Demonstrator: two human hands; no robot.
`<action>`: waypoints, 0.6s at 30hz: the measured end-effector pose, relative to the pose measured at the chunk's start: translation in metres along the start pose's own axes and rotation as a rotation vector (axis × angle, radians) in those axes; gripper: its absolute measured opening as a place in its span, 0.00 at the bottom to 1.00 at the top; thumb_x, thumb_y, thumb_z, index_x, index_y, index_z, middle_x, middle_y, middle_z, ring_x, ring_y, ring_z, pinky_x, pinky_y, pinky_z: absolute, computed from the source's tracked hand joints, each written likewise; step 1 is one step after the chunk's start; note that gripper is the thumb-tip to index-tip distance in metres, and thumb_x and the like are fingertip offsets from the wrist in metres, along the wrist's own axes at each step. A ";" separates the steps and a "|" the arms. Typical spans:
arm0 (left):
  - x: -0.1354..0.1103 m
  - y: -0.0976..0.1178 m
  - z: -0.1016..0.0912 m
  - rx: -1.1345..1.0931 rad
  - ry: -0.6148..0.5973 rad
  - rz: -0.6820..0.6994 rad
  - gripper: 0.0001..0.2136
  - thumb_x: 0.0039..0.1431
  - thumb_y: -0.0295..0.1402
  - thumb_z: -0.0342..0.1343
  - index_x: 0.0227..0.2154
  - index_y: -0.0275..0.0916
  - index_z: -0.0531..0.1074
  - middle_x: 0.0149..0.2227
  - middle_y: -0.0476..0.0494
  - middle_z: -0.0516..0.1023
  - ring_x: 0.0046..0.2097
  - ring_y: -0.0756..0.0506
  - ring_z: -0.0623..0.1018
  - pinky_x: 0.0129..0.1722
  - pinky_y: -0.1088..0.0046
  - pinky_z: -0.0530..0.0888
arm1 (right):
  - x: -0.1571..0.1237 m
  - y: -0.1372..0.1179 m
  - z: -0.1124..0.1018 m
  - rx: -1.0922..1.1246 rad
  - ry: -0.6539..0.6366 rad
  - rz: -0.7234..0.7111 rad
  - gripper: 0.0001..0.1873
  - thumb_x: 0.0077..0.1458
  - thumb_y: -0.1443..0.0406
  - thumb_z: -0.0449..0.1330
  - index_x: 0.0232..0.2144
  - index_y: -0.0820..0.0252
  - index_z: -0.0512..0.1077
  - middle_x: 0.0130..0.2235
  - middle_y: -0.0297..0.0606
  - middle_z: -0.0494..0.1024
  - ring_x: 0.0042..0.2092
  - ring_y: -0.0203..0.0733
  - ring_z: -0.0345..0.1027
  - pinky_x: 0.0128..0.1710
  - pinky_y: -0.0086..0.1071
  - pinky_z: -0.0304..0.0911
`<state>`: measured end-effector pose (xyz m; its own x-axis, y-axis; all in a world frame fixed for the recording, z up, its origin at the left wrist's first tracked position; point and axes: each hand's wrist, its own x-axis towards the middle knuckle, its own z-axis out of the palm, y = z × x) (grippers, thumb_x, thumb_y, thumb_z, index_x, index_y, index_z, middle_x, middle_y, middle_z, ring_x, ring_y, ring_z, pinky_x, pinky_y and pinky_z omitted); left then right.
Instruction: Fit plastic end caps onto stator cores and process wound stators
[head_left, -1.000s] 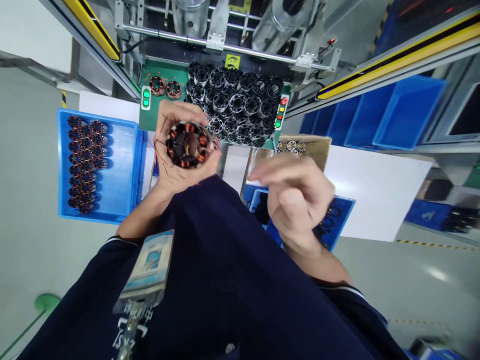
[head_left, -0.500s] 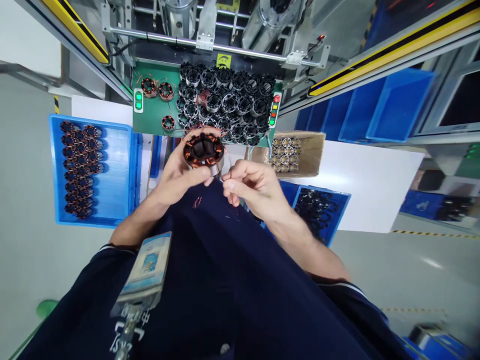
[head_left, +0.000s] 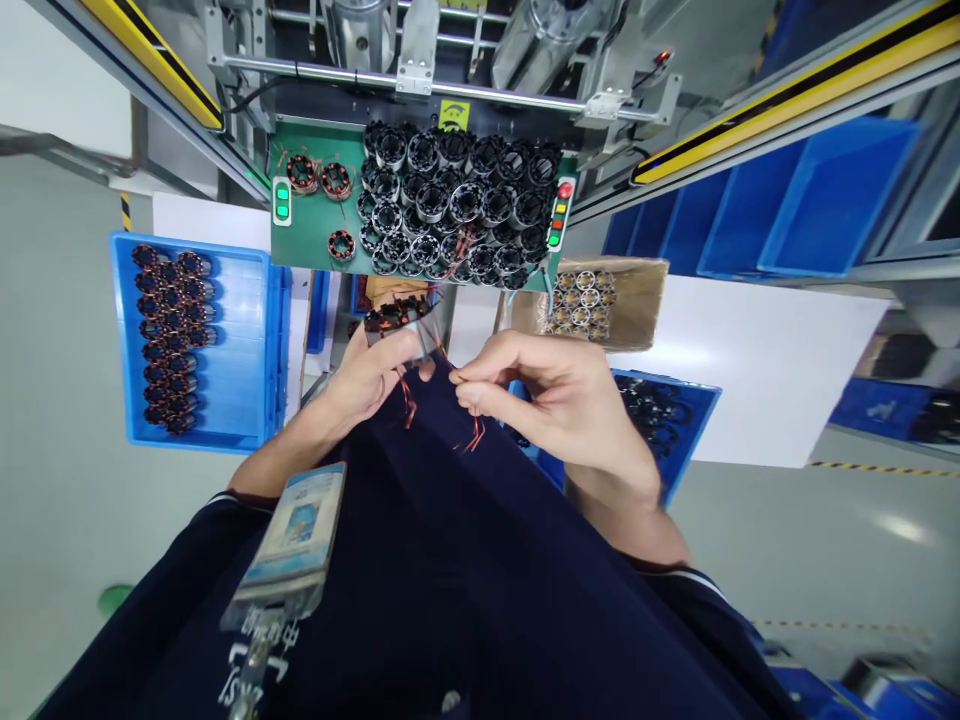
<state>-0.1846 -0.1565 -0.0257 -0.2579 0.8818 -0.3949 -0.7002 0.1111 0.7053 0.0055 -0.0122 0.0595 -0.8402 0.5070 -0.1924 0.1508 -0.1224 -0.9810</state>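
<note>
My left hand (head_left: 367, 372) is wrapped round a motor stator (head_left: 401, 325), a metal ring with black insulation and copper windings. The stator is tilted, and its open top shows less than its side. Thumb and forefinger of my right hand (head_left: 536, 390) pinch copper wires (head_left: 442, 350) that run from the stator's right side. Loose wire ends (head_left: 474, 435) hang below those fingertips. Another bundle of reddish wire (head_left: 407, 402) dangles beneath the stator, in front of my dark shirt.
Ahead, a green work surface (head_left: 307, 235) carries several rows of black-and-metal stator cores (head_left: 469, 203) and a few wound stators (head_left: 337, 180). A blue tray (head_left: 232, 350) with wound stators lies left. To the right are a cardboard box (head_left: 637, 305) of metal rings and a blue bin (head_left: 694, 430) of black parts.
The stator has tipped in my left hand, so its open top faces me less. My right hand has moved a little right and down, drawing the wires out from the stator.
</note>
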 end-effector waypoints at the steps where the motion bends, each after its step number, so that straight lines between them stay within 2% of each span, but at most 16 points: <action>1: 0.000 0.000 -0.004 0.021 0.056 -0.003 0.36 0.58 0.67 0.86 0.55 0.46 0.84 0.46 0.42 0.91 0.42 0.40 0.89 0.40 0.62 0.87 | 0.001 0.003 0.001 -0.010 0.019 0.006 0.12 0.72 0.56 0.87 0.45 0.54 0.94 0.34 0.33 0.91 0.31 0.37 0.79 0.34 0.30 0.74; 4: 0.004 0.000 -0.015 0.045 0.135 -0.036 0.36 0.58 0.63 0.89 0.58 0.46 0.87 0.51 0.41 0.94 0.47 0.39 0.92 0.48 0.62 0.91 | 0.007 0.020 0.010 -0.081 0.046 -0.001 0.12 0.77 0.54 0.82 0.46 0.55 0.92 0.32 0.31 0.88 0.31 0.37 0.76 0.34 0.31 0.71; 7: 0.008 -0.002 -0.020 0.023 0.163 -0.037 0.33 0.57 0.58 0.91 0.55 0.46 0.87 0.46 0.46 0.92 0.40 0.45 0.88 0.41 0.67 0.87 | 0.012 0.048 0.024 -0.188 -0.017 -0.050 0.10 0.82 0.57 0.75 0.46 0.55 0.91 0.32 0.30 0.86 0.31 0.36 0.74 0.36 0.30 0.70; 9: 0.011 0.000 -0.020 0.061 0.151 0.041 0.29 0.58 0.55 0.91 0.51 0.47 0.86 0.43 0.49 0.90 0.35 0.48 0.83 0.36 0.69 0.83 | 0.015 0.070 0.025 -0.244 -0.064 -0.126 0.09 0.82 0.59 0.74 0.46 0.54 0.90 0.34 0.31 0.89 0.32 0.36 0.76 0.38 0.31 0.71; 10: 0.011 0.002 -0.018 0.118 0.124 0.099 0.28 0.58 0.54 0.91 0.50 0.47 0.86 0.43 0.49 0.90 0.35 0.47 0.83 0.37 0.68 0.83 | 0.017 0.080 0.020 -0.275 -0.077 -0.155 0.09 0.82 0.59 0.74 0.45 0.53 0.91 0.36 0.33 0.90 0.33 0.37 0.78 0.40 0.32 0.72; 12: 0.011 0.009 -0.014 0.291 0.031 0.224 0.29 0.55 0.53 0.93 0.50 0.46 0.86 0.44 0.47 0.90 0.41 0.44 0.87 0.46 0.62 0.87 | 0.022 0.096 0.001 -0.342 -0.061 -0.158 0.11 0.80 0.55 0.77 0.42 0.52 0.92 0.39 0.37 0.94 0.35 0.40 0.82 0.42 0.34 0.75; 15: 0.007 0.024 -0.008 0.499 -0.124 0.329 0.38 0.46 0.50 0.98 0.55 0.44 0.85 0.49 0.42 0.91 0.52 0.36 0.91 0.59 0.56 0.88 | 0.026 0.090 -0.038 -0.320 0.050 -0.038 0.20 0.74 0.46 0.83 0.38 0.52 0.92 0.40 0.40 0.95 0.37 0.43 0.85 0.41 0.35 0.79; 16: 0.005 0.028 -0.005 0.528 -0.168 0.337 0.42 0.44 0.50 0.98 0.57 0.44 0.85 0.51 0.41 0.91 0.52 0.35 0.91 0.59 0.55 0.88 | 0.027 0.079 -0.048 -0.256 0.075 -0.008 0.22 0.74 0.43 0.83 0.38 0.52 0.92 0.40 0.40 0.95 0.37 0.43 0.86 0.40 0.35 0.80; 18: -0.001 0.034 0.000 0.561 -0.244 0.327 0.48 0.41 0.48 0.99 0.63 0.44 0.83 0.54 0.40 0.91 0.52 0.34 0.92 0.57 0.56 0.89 | 0.028 0.048 -0.059 -0.108 0.035 0.022 0.25 0.75 0.40 0.82 0.39 0.52 0.92 0.39 0.39 0.95 0.37 0.43 0.86 0.40 0.35 0.82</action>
<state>-0.2083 -0.1533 -0.0017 -0.1940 0.9809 -0.0125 -0.1445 -0.0160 0.9894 0.0203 0.0466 0.0060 -0.8179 0.5346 -0.2126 0.2254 -0.0423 -0.9733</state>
